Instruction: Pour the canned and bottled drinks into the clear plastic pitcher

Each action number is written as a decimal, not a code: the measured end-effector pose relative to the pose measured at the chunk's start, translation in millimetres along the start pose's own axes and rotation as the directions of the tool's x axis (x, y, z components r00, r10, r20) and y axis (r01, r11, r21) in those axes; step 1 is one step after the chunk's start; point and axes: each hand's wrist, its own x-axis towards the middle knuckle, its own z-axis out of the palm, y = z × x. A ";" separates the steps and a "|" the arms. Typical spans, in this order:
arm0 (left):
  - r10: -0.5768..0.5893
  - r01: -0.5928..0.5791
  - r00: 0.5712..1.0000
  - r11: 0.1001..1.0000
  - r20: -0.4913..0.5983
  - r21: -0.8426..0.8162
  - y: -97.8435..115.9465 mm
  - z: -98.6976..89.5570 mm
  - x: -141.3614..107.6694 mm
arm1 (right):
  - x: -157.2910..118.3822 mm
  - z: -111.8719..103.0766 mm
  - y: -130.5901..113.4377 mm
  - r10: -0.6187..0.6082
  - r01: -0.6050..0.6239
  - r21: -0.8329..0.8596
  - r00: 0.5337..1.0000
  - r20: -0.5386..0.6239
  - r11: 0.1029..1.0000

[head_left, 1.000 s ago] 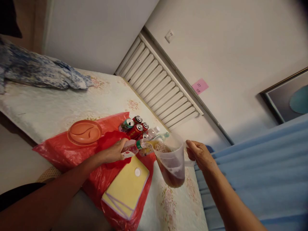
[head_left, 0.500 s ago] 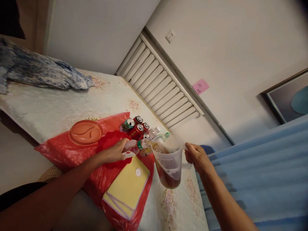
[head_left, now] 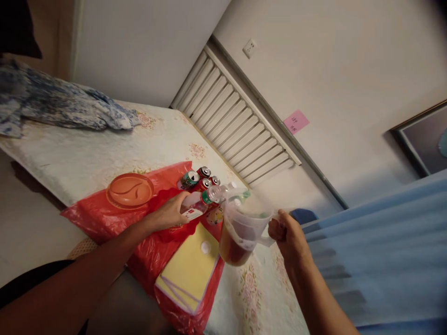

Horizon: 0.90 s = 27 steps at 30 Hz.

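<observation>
Two things are in your grip: your left hand [head_left: 169, 215] has its fingers wrapped around a bottle [head_left: 193, 207], and your right hand [head_left: 288, 235] is clenched on the handle [head_left: 266, 241] of a jug [head_left: 244, 228] with brown liquid [head_left: 233, 250] inside. The bottle's mouth is just beside the jug's rim. Below, a yellow cloth [head_left: 185, 274] bearing a white cap [head_left: 206, 247] lies on a red bag [head_left: 146, 267].
</observation>
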 end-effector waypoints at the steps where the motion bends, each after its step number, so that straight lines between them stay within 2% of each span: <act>1: 0.008 -0.008 0.999 1.000 -0.052 0.000 1.7 -2.4 0.6 | -0.7 4.3 -0.9 -0.012 0.012 0.034 1.000 0.001 0.999; 3: 0.033 -0.032 0.985 0.999 -0.169 0.011 4.1 -7.6 1.8 | -1.5 14.8 -2.5 -0.031 0.032 0.105 0.999 -0.010 0.994; 6: 0.077 -0.072 0.932 0.997 -0.354 0.029 5.5 -15.8 1.7 | 0.2 34.3 -1.7 -0.050 0.060 0.217 0.997 -0.054 0.974; 8: 0.083 -0.077 0.873 0.996 -0.480 0.033 5.6 -20.5 0.5 | 3.6 49.0 3.0 -0.050 0.065 0.275 0.997 -0.059 0.959; 11: 0.083 -0.059 0.753 0.997 -0.652 0.059 4.6 -25.9 -1.8 | 11.6 73.2 17.5 -0.038 0.059 0.337 0.997 -0.070 0.940; 14: 0.095 -0.048 0.645 0.995 -0.759 0.085 2.8 -29.4 -3.8 | 20.3 99.3 38.4 -0.034 0.064 0.389 0.996 -0.085 0.919; 16: 0.091 -0.042 0.596 0.996 -0.798 0.082 1.8 -30.8 -4.9 | 25.2 116.5 53.1 -0.047 0.079 0.420 0.995 -0.085 0.904; 20: 0.082 -0.052 0.550 0.997 -0.831 0.064 0.7 -32.5 -7.0 | 31.4 144.1 78.0 -0.062 0.124 0.489 0.988 -0.142 0.864; 27: 0.089 -0.050 0.537 0.996 -0.839 0.074 -3.1 -33.3 -8.6 | 30.0 164.0 114.7 -0.048 0.136 0.514 0.982 -0.180 0.847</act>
